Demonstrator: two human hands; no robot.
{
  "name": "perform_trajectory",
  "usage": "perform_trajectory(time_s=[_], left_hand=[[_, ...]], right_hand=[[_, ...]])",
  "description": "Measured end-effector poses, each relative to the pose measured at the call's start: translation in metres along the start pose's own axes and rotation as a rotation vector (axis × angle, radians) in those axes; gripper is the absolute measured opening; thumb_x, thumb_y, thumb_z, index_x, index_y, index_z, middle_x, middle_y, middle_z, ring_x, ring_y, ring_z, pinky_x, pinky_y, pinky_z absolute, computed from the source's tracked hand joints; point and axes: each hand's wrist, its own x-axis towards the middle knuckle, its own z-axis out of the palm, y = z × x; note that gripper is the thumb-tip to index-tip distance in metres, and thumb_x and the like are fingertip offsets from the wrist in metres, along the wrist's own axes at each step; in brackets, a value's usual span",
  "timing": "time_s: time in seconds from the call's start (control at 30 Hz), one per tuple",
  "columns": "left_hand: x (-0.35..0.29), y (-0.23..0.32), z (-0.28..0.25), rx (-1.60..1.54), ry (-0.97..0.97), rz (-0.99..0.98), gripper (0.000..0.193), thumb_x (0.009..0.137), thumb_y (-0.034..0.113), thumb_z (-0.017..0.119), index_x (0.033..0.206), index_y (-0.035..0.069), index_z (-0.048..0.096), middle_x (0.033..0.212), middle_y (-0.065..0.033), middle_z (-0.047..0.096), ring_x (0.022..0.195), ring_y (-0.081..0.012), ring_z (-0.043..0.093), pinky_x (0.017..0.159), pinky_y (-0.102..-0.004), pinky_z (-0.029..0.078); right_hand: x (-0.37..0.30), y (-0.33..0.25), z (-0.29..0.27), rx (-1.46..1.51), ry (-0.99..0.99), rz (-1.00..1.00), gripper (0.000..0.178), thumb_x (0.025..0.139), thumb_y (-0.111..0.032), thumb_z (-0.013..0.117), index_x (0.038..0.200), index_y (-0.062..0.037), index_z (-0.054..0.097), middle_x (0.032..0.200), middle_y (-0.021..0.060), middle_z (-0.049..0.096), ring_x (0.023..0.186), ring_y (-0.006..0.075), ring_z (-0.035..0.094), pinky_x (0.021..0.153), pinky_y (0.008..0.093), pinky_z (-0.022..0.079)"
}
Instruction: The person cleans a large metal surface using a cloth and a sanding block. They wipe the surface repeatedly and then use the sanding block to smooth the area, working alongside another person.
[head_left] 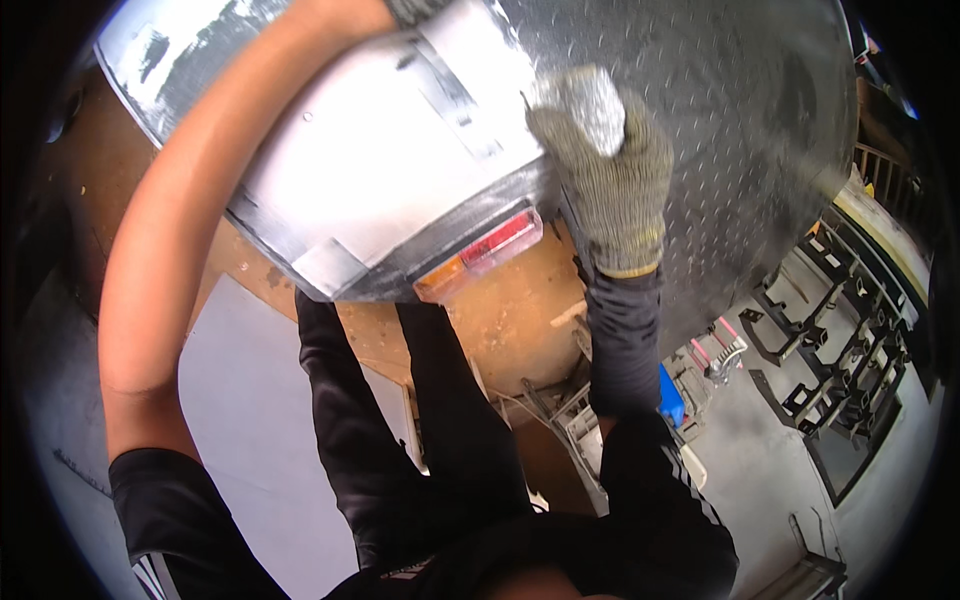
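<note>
My right hand (615,190), in a grey-green knit glove with a dark sleeve, closes around a crumpled silvery wad that looks like foil or film (592,105). It is over the edge where a white-and-grey vehicle body panel (370,150) meets a black surface with a raised tread pattern (740,150). My left arm reaches over the panel. Only the dark glove cuff of my left hand (415,8) shows at the top edge; its fingers are out of view. Low on the panel is a lamp with orange and red lenses (490,250). Grey patches and streaks mark the white paint.
Beneath the panel lies brown flooring (510,345). A pale flat sheet (265,400) is left of my legs. On the right, black metal brackets (830,340) lie on the grey floor, near a blue item (670,398) and pink rods (715,343).
</note>
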Motion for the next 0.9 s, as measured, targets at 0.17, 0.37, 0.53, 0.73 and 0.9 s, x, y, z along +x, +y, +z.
perform_trajectory(time_s=[0.17,0.37,0.53,0.73,0.9], left_hand=[[0.011,0.007,0.002,0.390,-0.174,-0.206,0.052,0.102,0.038,0.061,0.146,0.011,0.058,0.110,-0.0151,0.074,0.098,-0.0228,0.071,0.089,-0.0346,0.055],[0.024,0.047,0.027,1.226,-0.756,0.000,0.073,0.084,0.075,0.060,0.109,0.008,0.076,0.098,-0.0186,0.075,0.096,-0.0391,0.070,0.088,-0.0497,0.053],[0.035,0.038,0.024,1.060,-0.668,-0.149,0.078,0.080,0.077,0.064,0.107,0.005,0.077,0.104,-0.0186,0.075,0.103,-0.0379,0.070,0.092,-0.0479,0.053],[0.049,0.063,0.023,1.013,-0.771,-0.365,0.078,0.078,0.068,0.072,0.123,0.004,0.073,0.116,-0.0173,0.075,0.113,-0.0358,0.069,0.100,-0.0436,0.052],[0.031,0.029,0.051,0.978,-0.727,-0.239,0.058,0.080,0.053,0.081,0.119,0.011,0.075,0.102,-0.0146,0.075,0.093,-0.0320,0.072,0.085,-0.0412,0.056]], right_hand=[[0.007,-0.007,-0.015,0.427,0.227,0.394,0.024,0.092,-0.020,0.080,0.108,-0.0075,0.068,0.087,0.0036,0.070,0.071,0.0115,0.066,0.062,0.0278,0.057],[-0.041,-0.004,-0.046,0.721,0.553,0.682,0.027,0.094,-0.024,0.077,0.108,-0.0076,0.061,0.080,0.0015,0.062,0.065,0.0107,0.060,0.058,0.0275,0.051],[-0.079,0.006,-0.039,0.648,0.551,0.718,0.028,0.092,-0.020,0.078,0.111,-0.0050,0.063,0.083,0.0017,0.063,0.069,0.0111,0.062,0.060,0.0270,0.051],[-0.106,-0.002,-0.039,0.739,0.593,0.732,0.030,0.092,-0.016,0.078,0.117,-0.0034,0.065,0.094,0.0024,0.068,0.076,0.0103,0.064,0.066,0.0254,0.052],[-0.138,-0.005,-0.036,0.890,0.616,0.772,0.027,0.090,-0.001,0.077,0.116,-0.0019,0.068,0.101,0.0032,0.073,0.085,0.0082,0.067,0.076,0.0248,0.056]])
